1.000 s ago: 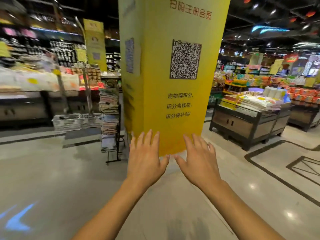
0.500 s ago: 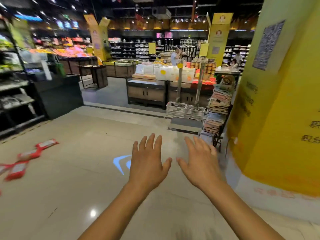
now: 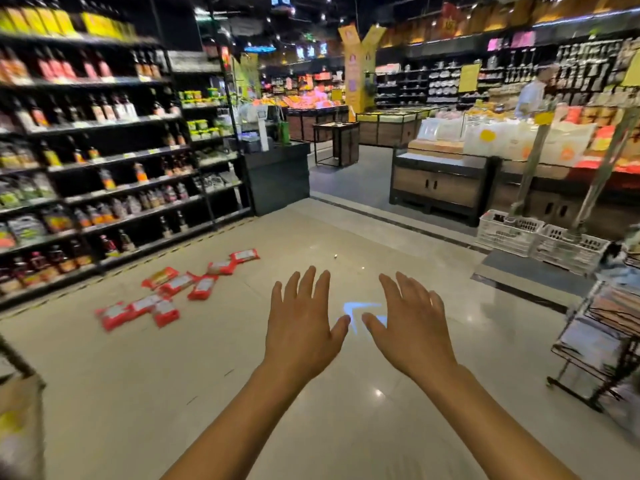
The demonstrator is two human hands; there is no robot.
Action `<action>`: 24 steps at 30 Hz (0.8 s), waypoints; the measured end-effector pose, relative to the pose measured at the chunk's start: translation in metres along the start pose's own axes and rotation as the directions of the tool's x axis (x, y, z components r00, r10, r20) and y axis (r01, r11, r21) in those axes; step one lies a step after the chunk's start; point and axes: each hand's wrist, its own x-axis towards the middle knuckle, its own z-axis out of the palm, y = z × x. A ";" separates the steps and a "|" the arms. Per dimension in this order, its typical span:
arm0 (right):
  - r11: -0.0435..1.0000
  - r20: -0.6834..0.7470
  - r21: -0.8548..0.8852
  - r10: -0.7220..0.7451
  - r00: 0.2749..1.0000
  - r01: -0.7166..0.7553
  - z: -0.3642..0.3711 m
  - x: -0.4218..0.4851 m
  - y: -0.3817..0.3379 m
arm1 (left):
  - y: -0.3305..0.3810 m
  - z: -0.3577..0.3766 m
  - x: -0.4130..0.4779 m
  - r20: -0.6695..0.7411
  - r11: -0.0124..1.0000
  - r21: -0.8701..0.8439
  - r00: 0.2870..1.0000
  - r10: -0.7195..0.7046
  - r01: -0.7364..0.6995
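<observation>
I hold both arms stretched out in front of me over a shiny shop floor. My left hand [image 3: 299, 327] is flat, palm down, fingers straight and spread, holding nothing. My right hand [image 3: 414, 329] beside it is the same, empty with spread fingers. Several red packets [image 3: 173, 289] lie scattered on the floor ahead and to the left of my hands, well out of reach. A blue arrow of light [image 3: 360, 311] shows on the floor between my thumbs.
Dark shelves of bottles [image 3: 90, 161] line the left side. A black counter [image 3: 277, 174] stands behind them. Wooden display stands [image 3: 440, 188] and white crates [image 3: 512, 230] are at right, a wire rack [image 3: 602, 327] near right. A person [image 3: 533, 95] stands far right.
My view has swung left, away from the yellow pillar, which is now out of sight. The shelves and red packets have come into view. My hands keep the same open pose.
</observation>
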 end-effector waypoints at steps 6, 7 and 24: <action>0.986 0.040 0.032 -0.164 0.986 0.163 0.025 0.058 -0.026 | -0.028 0.001 0.026 -0.009 0.983 0.061 0.985 -0.173 0.173; 0.982 0.044 0.035 -0.188 0.981 0.186 0.029 0.066 -0.031 | -0.033 0.000 0.030 -0.017 0.978 0.067 0.981 -0.195 0.196; 0.913 0.124 -0.046 -0.397 0.909 0.405 0.103 0.260 -0.139 | -0.180 0.042 0.183 -0.073 0.938 0.053 0.938 -0.339 0.343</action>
